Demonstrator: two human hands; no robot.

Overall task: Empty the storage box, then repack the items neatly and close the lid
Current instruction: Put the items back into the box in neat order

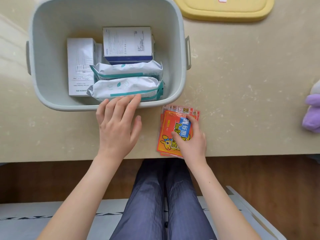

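The grey storage box (pixel 52 49) stands open on the beige table. Inside lie two white cartons, one tall at the left (pixel 80 66) and one with a blue edge at the back (pixel 127 43), and two white-and-teal wipe packs (pixel 128 70) (pixel 126 87). My left hand (pixel 117 125) hovers with straight fingers over the box's near rim, fingertips at the front wipe pack. My right hand (pixel 190 141) rests on a stack of red-orange sachets (pixel 170 125) on the table right of the box, thumb and fingers spread around the top one. The yellow lid (pixel 225 11) lies at the back right.
A purple plush toy (pixel 312 111) sits at the table's right edge. The table's front edge runs just below my hands, with my knees under it. Bare tabletop stretches right of the box, between the sachets and the plush.
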